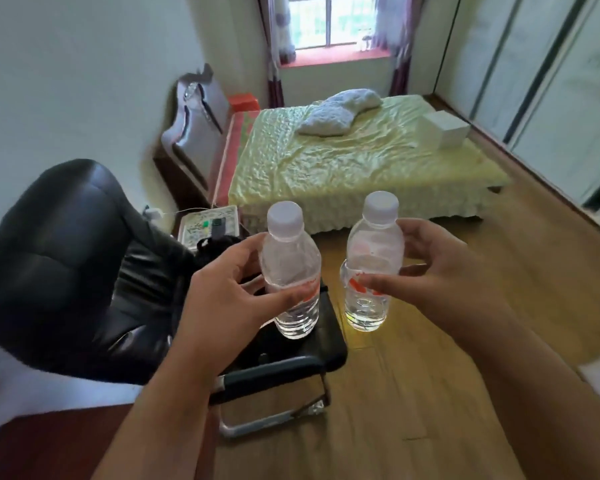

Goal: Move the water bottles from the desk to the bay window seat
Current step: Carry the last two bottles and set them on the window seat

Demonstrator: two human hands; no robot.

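Two clear plastic water bottles with white caps and red-printed labels are held upright in the air, one in each hand, side by side but apart. The left bottle (291, 271) is gripped around its middle by the left hand (222, 292), thumb across the label in front and fingers curled behind. The right bottle (371, 265) is gripped the same way by the right hand (440, 271), thumb on the label, fingers wrapped round the far side. Both bottles look nearly full.

Below the left bottle is a black leather office chair (66, 258) with a padded armrest (274, 372) on a metal frame. Under the right bottle lies a wooden floor (413, 393). A reddish-brown desk (49, 441) corner shows at the bottom left.

Farther off stands a bed (343, 157) with a pale yellow cover, a grey-white blanket (336, 112) and a white box (444, 128) on it. Beyond the bed, at the far wall, is the bay window seat (333, 58), red-topped, under a bright window (329, 19) framed by purple-patterned curtains (278, 29).
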